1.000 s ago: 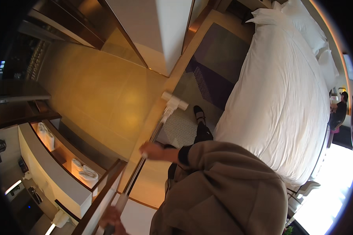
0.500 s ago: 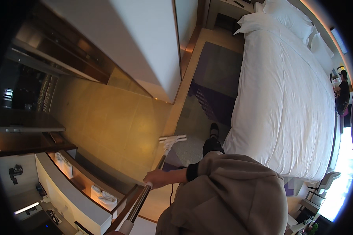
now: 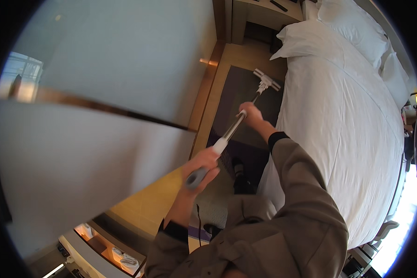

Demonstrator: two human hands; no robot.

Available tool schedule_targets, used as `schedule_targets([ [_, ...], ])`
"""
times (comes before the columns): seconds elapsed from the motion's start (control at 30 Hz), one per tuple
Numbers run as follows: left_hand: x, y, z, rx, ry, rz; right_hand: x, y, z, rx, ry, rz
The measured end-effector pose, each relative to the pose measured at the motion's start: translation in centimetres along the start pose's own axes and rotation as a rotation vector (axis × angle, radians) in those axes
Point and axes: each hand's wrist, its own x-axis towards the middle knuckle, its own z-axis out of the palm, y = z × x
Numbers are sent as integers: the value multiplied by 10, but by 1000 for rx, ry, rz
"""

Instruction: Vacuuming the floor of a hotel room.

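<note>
Slanting away from me over the carpet (image 3: 227, 99) is a mop with a metal pole (image 3: 232, 128), a white grip and a white two-barred head (image 3: 267, 80). My left hand (image 3: 203, 163) is closed around the upper end, by the grey handle tip (image 3: 197, 177). Farther down the pole, my right hand (image 3: 251, 115) wraps around it near a white collar. The mop head lies close beside the bed's left side, beyond my right hand.
A bed with a white duvet (image 3: 333, 111) and pillows (image 3: 352, 23) fills the right side. A pale wall panel (image 3: 88, 153) stands at left. At the far end is a nightstand (image 3: 264, 11). Low shelves with white rolled items (image 3: 125, 259) are at lower left.
The mop head has moved far up along the carpet, toward the nightstand. Both hands have come up and forward on the pole, and my left hand is now fully in view.
</note>
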Motion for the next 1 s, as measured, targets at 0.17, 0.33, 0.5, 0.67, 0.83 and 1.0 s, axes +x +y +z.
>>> schedule_targets([
  [0.17, 95, -91, 33, -3, 17, -53, 96, 89, -16, -221, -176, 79],
  [0.33, 123, -81, 6, -48, 213, -73, 129, 58, 4, -117, -110, 19],
  [0.5, 132, -52, -32, 83, 219, -62, 157, 3, 23, 45, -94, -32],
  [0.67, 101, -39, -36, 163, 443, -73, 175, -30, 64, 61, -176, -258],
  [0.83, 31, -19, -26, 159, 620, -109, 139, -54, 95, -12, -375, -352],
  [1.0, -52, 27, -9, 177, 677, -171, 56, -89, 99, -72, -512, -360],
])
